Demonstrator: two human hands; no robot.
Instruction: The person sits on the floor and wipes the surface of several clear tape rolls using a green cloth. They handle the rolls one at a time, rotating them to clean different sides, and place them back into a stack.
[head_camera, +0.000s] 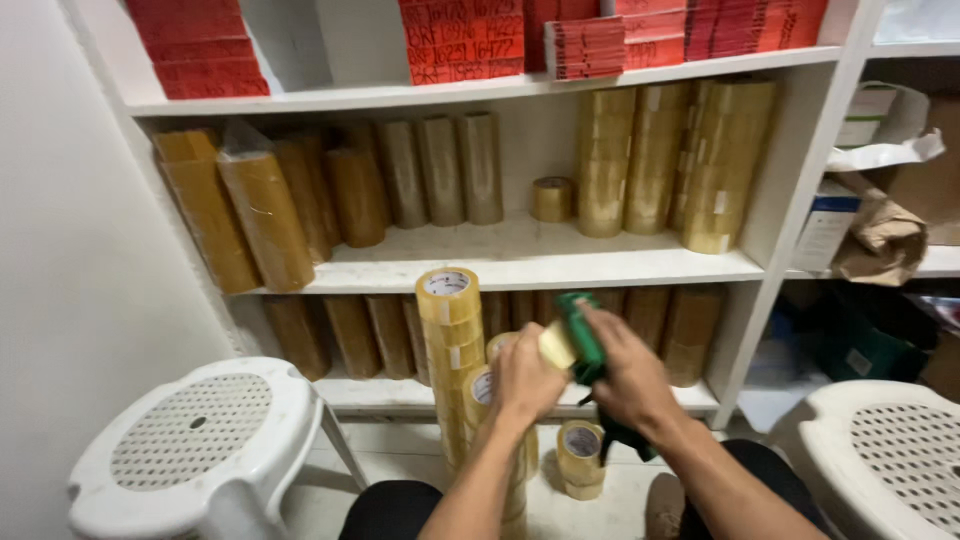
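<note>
Head view: the left hand clasps a roll of yellowish packing tape while the right hand grips the green tape dispenser; seating the roll well probably means holding the dispenser steady and the roll square; both sit between the hands, right of the tall tape stack

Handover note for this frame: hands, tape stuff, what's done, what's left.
Left hand: holds a tape roll against the dispenser.
Right hand: grips the green tape dispenser.
Nearby: tall stack of tape rolls on the floor, two loose rolls beside it, more on the shelves.
Done: roll is at the dispenser.
Left: whether it is seated is blurred; check that.
</note>
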